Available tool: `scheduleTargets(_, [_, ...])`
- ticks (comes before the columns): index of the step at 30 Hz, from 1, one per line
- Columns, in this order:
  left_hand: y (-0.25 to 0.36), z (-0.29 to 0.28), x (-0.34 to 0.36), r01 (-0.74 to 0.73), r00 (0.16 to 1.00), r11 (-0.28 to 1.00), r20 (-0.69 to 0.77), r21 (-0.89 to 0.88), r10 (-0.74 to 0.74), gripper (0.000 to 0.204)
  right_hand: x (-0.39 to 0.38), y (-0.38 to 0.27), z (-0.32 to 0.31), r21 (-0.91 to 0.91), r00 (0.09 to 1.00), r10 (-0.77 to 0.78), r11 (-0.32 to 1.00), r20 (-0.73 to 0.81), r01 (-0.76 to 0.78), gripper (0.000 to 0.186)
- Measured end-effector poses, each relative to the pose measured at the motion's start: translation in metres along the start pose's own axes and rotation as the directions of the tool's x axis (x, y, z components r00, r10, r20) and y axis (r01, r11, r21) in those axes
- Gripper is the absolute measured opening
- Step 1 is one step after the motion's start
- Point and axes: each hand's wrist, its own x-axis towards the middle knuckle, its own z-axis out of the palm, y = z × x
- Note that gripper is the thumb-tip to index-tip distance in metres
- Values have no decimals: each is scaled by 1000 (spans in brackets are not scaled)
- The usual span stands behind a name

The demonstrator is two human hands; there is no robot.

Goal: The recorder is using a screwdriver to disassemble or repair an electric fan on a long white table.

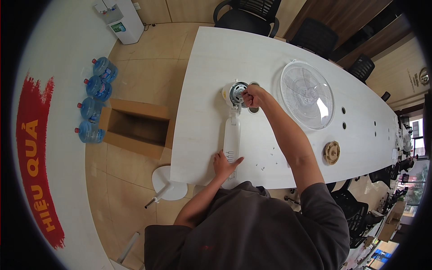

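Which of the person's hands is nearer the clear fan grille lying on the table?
Right. The right hand grips the fan motor just left of the fan grille; the left hand presses the white fan stem, farther away.

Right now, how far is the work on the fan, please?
Done, apparently: the round fan grille lies apart on the white table, with a tan disc and small screws loose nearby. In hand: the right hand grips at the bare motor; the left hand steadies the white fan body. Left: the motor remains attached.
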Motion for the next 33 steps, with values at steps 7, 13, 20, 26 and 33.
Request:
scheduleTargets(7, [2, -26, 70, 334, 922, 827, 338, -453, -187, 88, -6, 4, -3, -276, 986, -115, 958, -121, 78, 24])
scheduleTargets(13, [-2, -37, 99, 463, 791, 734, 605, -498, -89, 69, -19, 10, 6, -706, 933, -329, 695, -147, 134, 19])
scheduleTargets(20, [-1, -28, 78, 399, 860, 626, 511, -670, -1, 59, -13, 0, 3, -612, 906, -393, 759, -159, 222, 17])
scheduleTargets(26, [-4, -38, 63, 266, 935, 600, 352, -755, 28, 54, -4, -11, -35, -160, 994, -13, 987, -105, -4, 21])
scheduleTargets(33, [-9, -57, 62, 260, 939, 639, 344, -724, 7, 49, -7, 1, -51, -75, 999, -5, 997, 42, 8, 24])
